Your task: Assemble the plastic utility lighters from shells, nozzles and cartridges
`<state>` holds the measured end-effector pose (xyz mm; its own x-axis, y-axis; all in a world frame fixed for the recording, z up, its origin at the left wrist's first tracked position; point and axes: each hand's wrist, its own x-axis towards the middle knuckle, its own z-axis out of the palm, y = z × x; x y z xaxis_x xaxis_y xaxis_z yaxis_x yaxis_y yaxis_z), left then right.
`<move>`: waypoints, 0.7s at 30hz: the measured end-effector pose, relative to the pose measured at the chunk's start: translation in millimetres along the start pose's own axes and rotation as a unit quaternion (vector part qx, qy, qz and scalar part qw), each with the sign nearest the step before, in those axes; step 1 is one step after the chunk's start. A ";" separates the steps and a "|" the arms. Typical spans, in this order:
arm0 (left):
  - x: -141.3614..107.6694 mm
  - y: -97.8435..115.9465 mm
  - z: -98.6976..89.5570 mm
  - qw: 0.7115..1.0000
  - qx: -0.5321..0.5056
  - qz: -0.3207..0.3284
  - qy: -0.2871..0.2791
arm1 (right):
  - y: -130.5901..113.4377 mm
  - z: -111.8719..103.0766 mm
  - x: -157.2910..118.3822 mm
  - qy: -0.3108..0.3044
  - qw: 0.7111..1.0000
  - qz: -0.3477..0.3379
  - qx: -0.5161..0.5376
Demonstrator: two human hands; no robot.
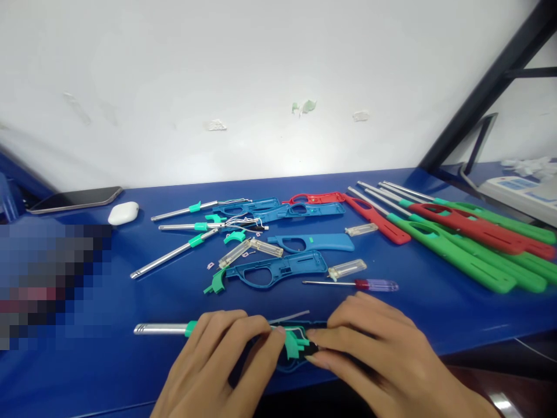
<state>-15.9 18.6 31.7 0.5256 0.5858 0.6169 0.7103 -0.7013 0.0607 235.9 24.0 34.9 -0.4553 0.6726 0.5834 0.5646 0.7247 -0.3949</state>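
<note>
Near the table's front edge lies a blue lighter shell (300,364), partly hidden under both hands. A metal tube (161,329) with a green collar points left from it. My left hand (226,360) covers the tube's inner end, its fingertips closed on a green trigger piece (296,345) inside the shell. My right hand (369,348) pinches at a small black part (310,349) beside the trigger, thumb and index finger nearly together. White wires and a thin clear tube (289,317) run above the trigger.
Behind the hands lie blue shell halves (282,268), metal tubes (174,253), clear fuel tanks (348,269) and a screwdriver (376,285). Assembled green (456,249) and red lighters (487,228) are at right. A phone (78,199) and white earbud case (123,213) sit back left.
</note>
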 end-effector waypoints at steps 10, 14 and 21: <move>-5.9 1.2 2.3 1.000 0.017 0.011 -0.007 | 0.3 0.8 -3.3 -0.004 1.000 0.003 -0.007; -5.5 0.2 2.0 1.000 0.000 0.004 -0.009 | 0.5 0.5 -2.5 -0.002 1.000 -0.005 -0.012; 8.6 -9.9 -6.6 0.997 0.011 0.063 -0.036 | 0.4 -0.4 -1.4 0.004 1.000 -0.014 -0.012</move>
<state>-21.5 27.9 41.6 0.6435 0.5220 0.5599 0.6463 -0.7624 -0.0318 237.0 23.3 34.3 -0.4660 0.6505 0.5997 0.5675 0.7398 -0.3615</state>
